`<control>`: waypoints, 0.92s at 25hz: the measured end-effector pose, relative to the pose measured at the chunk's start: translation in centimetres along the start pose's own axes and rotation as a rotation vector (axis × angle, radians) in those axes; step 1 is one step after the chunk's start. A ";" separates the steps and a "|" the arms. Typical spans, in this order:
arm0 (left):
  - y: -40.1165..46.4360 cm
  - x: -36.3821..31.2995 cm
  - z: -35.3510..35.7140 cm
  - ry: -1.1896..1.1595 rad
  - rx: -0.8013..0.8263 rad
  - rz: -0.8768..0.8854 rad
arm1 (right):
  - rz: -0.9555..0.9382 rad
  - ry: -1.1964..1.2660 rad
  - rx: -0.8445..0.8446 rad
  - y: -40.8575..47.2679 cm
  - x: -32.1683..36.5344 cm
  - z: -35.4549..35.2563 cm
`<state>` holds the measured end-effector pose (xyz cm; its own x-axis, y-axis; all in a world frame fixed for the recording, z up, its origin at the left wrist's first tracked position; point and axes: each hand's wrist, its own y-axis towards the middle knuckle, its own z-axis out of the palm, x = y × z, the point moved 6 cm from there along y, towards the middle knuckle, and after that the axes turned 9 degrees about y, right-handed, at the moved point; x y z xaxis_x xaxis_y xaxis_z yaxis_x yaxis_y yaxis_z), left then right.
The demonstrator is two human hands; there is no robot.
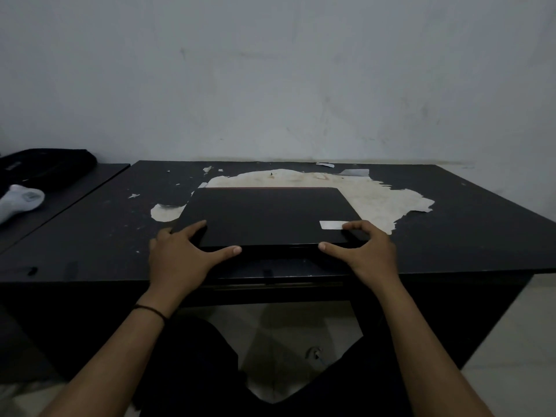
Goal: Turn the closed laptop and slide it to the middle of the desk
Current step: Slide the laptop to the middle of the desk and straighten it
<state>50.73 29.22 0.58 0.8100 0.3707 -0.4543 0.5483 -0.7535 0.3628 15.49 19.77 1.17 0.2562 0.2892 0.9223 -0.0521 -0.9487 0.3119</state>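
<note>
Backdrop: bare grey plaster wall behind a dark desk whose black laminate has peeled to a pale rough patch.
Far left: white plastic object and black bag on a neighbouring table, well apart from the work.
Left hand: spread on the near left corner, thumb against the front edge, fingers flat on the lid, pressing rather than clenched.
Laptop: closed flat matte-black rectangular laptop, long axis left to right, lying just beyond both hands, roughly mid-desk.
Right hand: mirrored on the near right corner, fingertips beside a white sticker.
Coming move: judged a forward push; both hands equally near.
</note>
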 end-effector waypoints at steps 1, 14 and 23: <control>-0.6 0.0 -0.2 0.007 -0.006 0.000 | -0.008 -0.012 0.005 -0.4 0.0 -0.3; -3.1 -0.3 -1.2 0.083 -0.080 0.007 | -0.016 -0.129 0.050 -1.5 -0.1 -0.2; -3.7 -0.4 -0.6 0.169 -0.144 0.064 | -0.050 -0.242 0.093 -1.6 -0.5 0.2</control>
<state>48.53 32.16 -0.05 0.8610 0.4189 -0.2885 0.5085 -0.6979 0.5043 15.60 21.07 0.14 0.4799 0.3073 0.8218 0.0522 -0.9450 0.3229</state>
